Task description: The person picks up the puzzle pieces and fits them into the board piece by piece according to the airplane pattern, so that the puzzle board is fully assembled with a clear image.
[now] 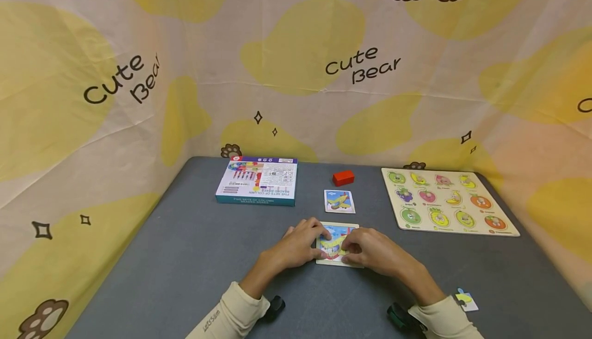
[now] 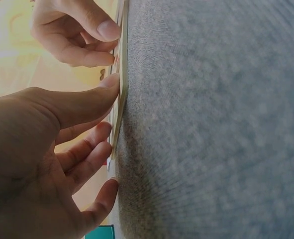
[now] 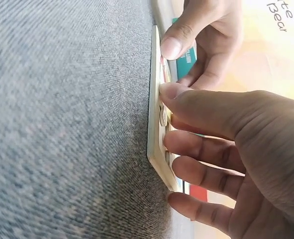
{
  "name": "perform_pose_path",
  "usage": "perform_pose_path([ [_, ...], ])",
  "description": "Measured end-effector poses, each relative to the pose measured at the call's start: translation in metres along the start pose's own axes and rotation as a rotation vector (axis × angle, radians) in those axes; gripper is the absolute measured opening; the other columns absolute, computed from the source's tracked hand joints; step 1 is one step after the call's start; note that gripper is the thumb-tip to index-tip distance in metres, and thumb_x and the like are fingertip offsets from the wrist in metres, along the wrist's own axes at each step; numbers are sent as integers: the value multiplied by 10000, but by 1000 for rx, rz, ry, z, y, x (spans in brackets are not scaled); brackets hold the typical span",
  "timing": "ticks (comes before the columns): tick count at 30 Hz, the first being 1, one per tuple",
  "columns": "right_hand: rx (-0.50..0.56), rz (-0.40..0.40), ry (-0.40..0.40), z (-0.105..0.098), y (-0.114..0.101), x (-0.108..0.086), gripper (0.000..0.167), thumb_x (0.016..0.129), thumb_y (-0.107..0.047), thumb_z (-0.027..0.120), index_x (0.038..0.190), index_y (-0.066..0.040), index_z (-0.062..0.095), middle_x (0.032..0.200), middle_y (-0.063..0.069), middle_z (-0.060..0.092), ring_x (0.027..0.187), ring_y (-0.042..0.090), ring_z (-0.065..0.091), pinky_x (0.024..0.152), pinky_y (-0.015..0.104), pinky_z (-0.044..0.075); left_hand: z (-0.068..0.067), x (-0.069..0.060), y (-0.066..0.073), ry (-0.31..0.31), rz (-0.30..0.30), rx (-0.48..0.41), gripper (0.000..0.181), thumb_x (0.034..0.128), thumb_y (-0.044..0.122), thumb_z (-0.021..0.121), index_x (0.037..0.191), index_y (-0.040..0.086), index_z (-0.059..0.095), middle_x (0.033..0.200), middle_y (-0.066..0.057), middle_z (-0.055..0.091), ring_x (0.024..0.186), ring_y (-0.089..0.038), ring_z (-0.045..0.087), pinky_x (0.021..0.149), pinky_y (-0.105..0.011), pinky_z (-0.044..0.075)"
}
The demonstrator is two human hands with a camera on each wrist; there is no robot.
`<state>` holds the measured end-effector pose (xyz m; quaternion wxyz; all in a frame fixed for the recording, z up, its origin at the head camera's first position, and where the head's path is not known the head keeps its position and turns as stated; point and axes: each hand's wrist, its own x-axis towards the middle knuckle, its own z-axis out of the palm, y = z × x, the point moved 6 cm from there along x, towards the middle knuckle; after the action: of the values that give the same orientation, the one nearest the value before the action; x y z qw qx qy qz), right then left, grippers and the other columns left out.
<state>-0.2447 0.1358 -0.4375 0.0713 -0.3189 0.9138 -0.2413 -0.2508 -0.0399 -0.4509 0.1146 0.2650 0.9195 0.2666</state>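
A small wooden jigsaw puzzle point(image 1: 339, 224) with an airplane picture lies flat on the table between both hands. My left hand point(image 1: 300, 244) rests on its left side, thumb and index finger touching the surface; in the left wrist view, the other fingers of the left hand point(image 2: 42, 149) are spread. From the right, my right hand point(image 1: 376, 251) pinches a puzzle piece point(image 3: 163, 116) between thumb and index finger. That piece sits slightly raised and tilted at the board's surface, partly hidden by the fingers. Just behind the puzzle lies a picture card point(image 1: 339, 202) showing a yellow airplane.
One loose puzzle piece point(image 1: 467, 300) lies by the right sleeve. A red block point(image 1: 343, 177) stands behind the card. At the back left is a flat boxed set point(image 1: 256, 182); a fruit picture board point(image 1: 455, 203) lies at the right. Patterned cloth point(image 1: 296, 61) encloses the table.
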Motion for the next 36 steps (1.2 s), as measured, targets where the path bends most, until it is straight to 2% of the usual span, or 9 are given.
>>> perform_pose_path([
  [9,-52,-61,47,-3,-4,-2,105,904,-250,853,987,-194,822,977,-127,674,894,58,599,816,365,515,-1,-1,1,-3,7,11,325,980,292,787,1282,199,712,1329,24,572,1279,-195,504,995,-471,394],
  [19,-26,-72,69,-1,-5,-2,88,912,-256,849,984,-215,816,977,-131,656,868,58,586,766,318,486,-1,-1,0,-4,2,6,325,979,289,788,1283,202,714,1334,27,571,1275,-192,504,986,-468,396],
  [27,5,-64,54,0,-3,-2,130,922,-194,836,1052,-201,840,975,-107,654,852,58,579,752,281,474,-1,-1,1,-2,8,-2,316,979,280,788,1276,203,712,1318,32,570,1268,-192,504,981,-462,390],
  [32,-12,-84,21,3,-5,-3,207,955,-161,793,1148,-218,840,956,-83,614,831,67,524,722,247,422,-1,-2,1,-1,10,-4,310,977,272,790,1271,211,710,1319,38,572,1273,-188,501,982,-468,392],
  [36,-26,-81,10,4,-5,-3,226,966,-155,774,1167,-236,841,949,-89,592,846,67,503,727,249,412,-2,-2,2,-2,10,-3,307,978,275,789,1268,212,707,1321,37,571,1278,-191,501,984,-473,393],
])
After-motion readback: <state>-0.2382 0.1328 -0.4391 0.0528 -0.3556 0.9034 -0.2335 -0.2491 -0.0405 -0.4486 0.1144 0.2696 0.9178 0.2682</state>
